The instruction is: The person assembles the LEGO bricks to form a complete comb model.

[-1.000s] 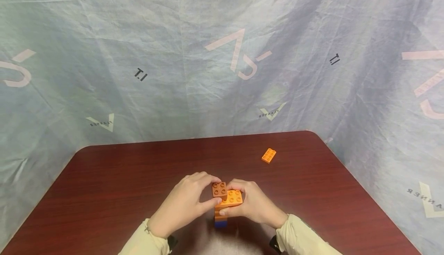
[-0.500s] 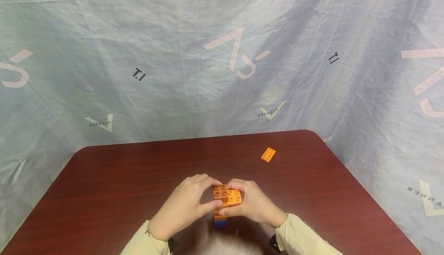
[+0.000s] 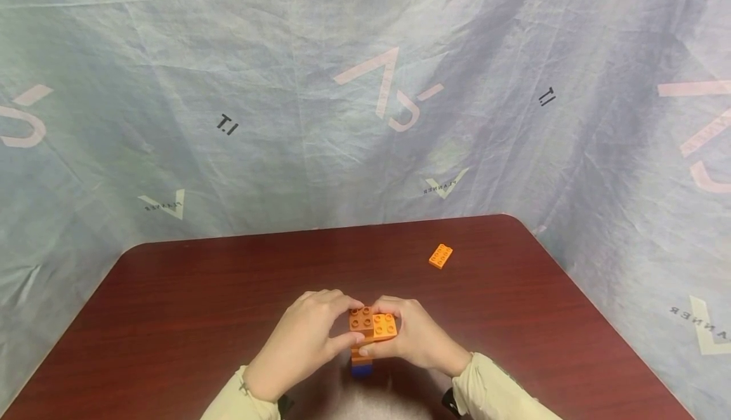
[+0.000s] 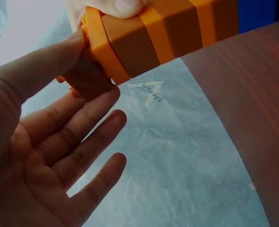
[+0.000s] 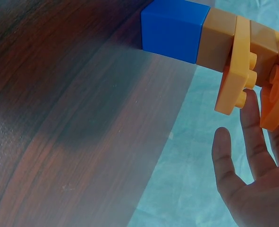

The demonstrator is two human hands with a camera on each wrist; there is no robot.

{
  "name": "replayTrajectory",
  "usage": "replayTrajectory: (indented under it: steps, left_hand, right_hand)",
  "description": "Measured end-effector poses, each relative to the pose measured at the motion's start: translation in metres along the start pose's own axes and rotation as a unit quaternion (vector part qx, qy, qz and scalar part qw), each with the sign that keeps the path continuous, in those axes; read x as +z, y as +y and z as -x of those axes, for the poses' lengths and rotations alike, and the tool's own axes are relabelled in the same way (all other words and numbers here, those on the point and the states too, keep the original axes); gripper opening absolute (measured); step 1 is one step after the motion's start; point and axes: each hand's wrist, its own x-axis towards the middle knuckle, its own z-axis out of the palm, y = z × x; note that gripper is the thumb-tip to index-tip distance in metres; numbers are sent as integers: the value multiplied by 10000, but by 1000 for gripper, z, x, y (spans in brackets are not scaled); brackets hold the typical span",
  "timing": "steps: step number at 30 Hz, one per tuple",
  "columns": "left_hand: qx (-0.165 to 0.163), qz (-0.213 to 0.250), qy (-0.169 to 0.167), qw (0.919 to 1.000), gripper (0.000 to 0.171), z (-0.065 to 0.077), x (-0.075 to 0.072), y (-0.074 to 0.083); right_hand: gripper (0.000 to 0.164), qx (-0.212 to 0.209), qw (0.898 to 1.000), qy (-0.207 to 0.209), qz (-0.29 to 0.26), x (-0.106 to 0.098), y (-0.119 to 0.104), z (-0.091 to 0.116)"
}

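A tower of building bricks stands near the table's front edge, with a blue brick (image 3: 362,370) at its foot and brown bricks alternating with orange plates above. My left hand (image 3: 308,337) pinches the brown brick (image 3: 361,320) at the top between thumb and fingers; its other fingers spread loosely in the left wrist view. That brick sits on the left half of the upper orange plate (image 3: 385,325), whose studs show at right. My right hand (image 3: 419,337) grips this plate and the tower's upper part from the right. A lower orange plate (image 5: 233,85) also juts out sideways.
A loose orange plate (image 3: 441,256) with studs up lies toward the back right of the dark red-brown table (image 3: 228,287). A grey printed cloth (image 3: 285,122) hangs behind the table and along its sides.
My left hand has brought the brown brick slightly toward me and down, from overlapping the orange plate's corner to sitting square on its left half. My right hand stays almost still.
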Motion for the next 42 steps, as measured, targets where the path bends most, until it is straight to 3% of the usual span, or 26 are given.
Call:
replayTrajectory:
  steps: [7,23,29,36,39,42]
  left_hand:
    - [81,-23,21,10000,33,-1,0,4]
    - [192,-231,-273,9992,35,-4,-1,6]
    - [303,-791,-339,9958,30,-8,-2,13]
    - [631,-1719,-231,9828,31,-13,-1,21]
    - [634,-1798,-241,9814,31,-12,-1,21]
    - [580,-1575,-263,9855,29,-11,-1,19]
  right_hand:
    - [33,1,10000,-2,14,0,1,1]
    - [34,-79,9999,-59,-128,-1,1,2]
    - [34,-87,9999,-59,-36,0,2,1]
    - [34,-140,9997,9,180,0,2,0]
    - [34,-108,9997,-6,204,0,1,-1]
    - [34,-80,9998,-20,175,0,1,-1]
